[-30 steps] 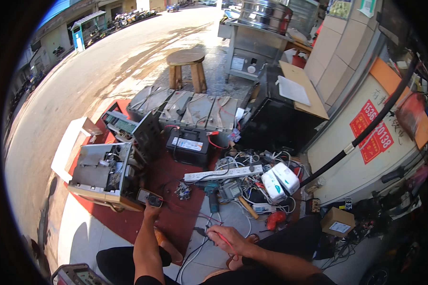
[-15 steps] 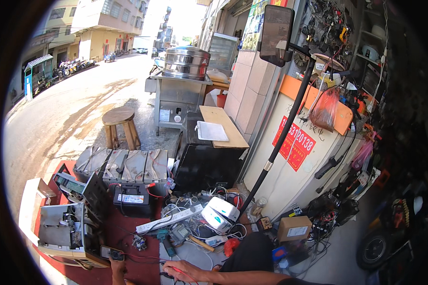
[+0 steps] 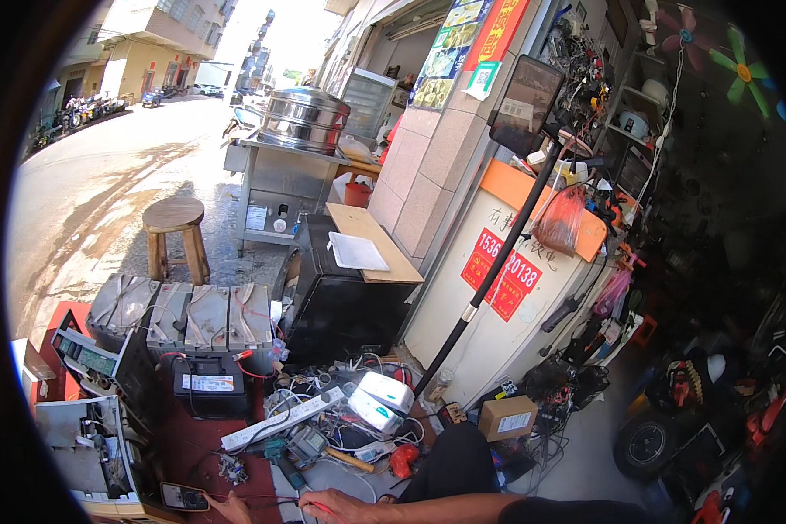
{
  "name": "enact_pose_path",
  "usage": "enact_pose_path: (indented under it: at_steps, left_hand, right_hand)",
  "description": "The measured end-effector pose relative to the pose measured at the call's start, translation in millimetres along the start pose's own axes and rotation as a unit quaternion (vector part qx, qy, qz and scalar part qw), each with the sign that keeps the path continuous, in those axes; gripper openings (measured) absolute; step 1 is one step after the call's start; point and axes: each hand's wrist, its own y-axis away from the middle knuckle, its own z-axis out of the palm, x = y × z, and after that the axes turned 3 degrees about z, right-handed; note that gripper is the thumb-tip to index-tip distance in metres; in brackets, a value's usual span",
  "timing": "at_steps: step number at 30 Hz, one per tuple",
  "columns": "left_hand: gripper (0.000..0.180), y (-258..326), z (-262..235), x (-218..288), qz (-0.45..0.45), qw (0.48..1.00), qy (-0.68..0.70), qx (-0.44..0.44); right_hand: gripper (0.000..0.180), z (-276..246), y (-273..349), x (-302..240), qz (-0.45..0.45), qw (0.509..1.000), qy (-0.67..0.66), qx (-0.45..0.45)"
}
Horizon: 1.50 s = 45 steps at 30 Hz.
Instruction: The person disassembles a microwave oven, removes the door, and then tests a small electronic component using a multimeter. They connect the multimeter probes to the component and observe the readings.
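Change: since a second ago the view has tipped up from the ground toward the shop front; both hands have slid to the very bottom edge, and the street, stool and steel cart now fill the upper part.
Right hand: right hand (image 3: 345,505) lies at the lower edge, its forearm running off to the right; the fingers are closed in a pinch on a red probe (image 3: 314,504), whose thin red lead trails off to the left.
Left hand: left hand (image 3: 231,508) is cut by the lower edge, only its fingertips showing — whether they are clenched or loose cannot be told; they sit just beside a multimeter (image 3: 182,497).
Multimeter: dark, flat on the red mat (image 3: 183,445), at the corner of an opened grey machine case (image 3: 83,445).
Just above the hands: a white power strip (image 3: 281,418) lies slantwise amid tangled wires, next to a white box (image 3: 380,397) and a wooden-handled tool (image 3: 348,459).
Further out: a black battery (image 3: 208,384) stands on the mat, a row of grey batteries (image 3: 183,316) behind it, a black cabinet (image 3: 341,306) to their right.
Farthest: a wooden stool (image 3: 175,229) and a steel cart (image 3: 284,188) bearing a large steamer pot stand on the pavement — a cardboard box (image 3: 506,417) sits by the white counter.
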Motion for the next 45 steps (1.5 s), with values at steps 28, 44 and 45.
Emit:
enact_pose_path:
  at_steps: [28,44,45]
  left_hand:
    - [0.094,-75.1,-35.8,3.0,0.102,0.992,0.067,0.023]
    - [0.095,-141.4,-34.2,-56.0,0.128,0.982,-0.138,0.007]
    - [0.09,-145.5,-36.7,-59.7,0.159,0.975,-0.154,0.032]
  right_hand:
    - [0.018,61.0,-50.0,-9.2,-0.016,0.998,-0.026,-0.057]
    - [0.015,65.7,-61.1,-0.4,0.009,0.999,-0.048,-0.003]
    - [0.014,64.6,-58.7,-1.3,0.009,0.999,-0.047,-0.002]
